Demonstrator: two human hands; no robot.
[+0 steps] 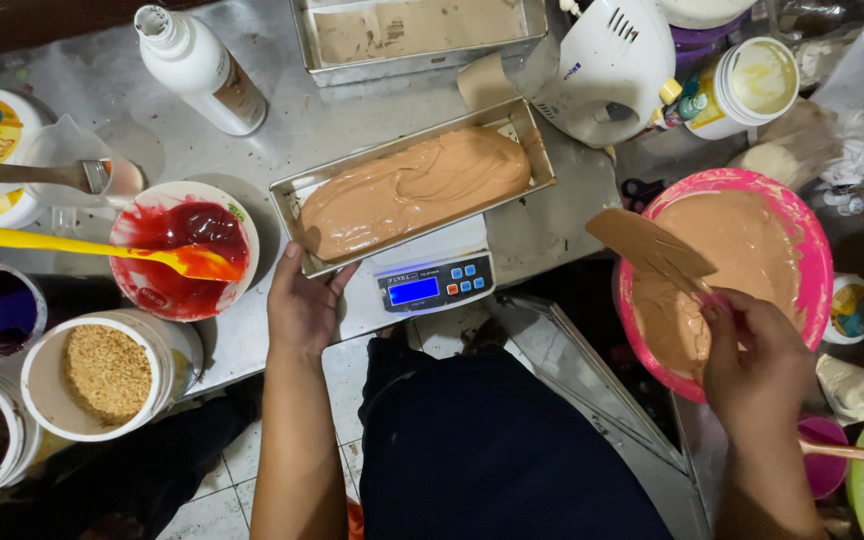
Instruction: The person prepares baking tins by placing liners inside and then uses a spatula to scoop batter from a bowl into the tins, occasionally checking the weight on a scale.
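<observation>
Bare forearms — dark, perhaps navy, trousers.

Your single head camera looks almost straight down from close above the grey metal bench (pixel 352 130); your own forearms enter from the near edge, with the bench's far side at the frame top.

two loaf pans (pixel 297 192) (pixel 310 45), one scale (pixel 436 282), one pink bowl (pixel 814 250)
</observation>
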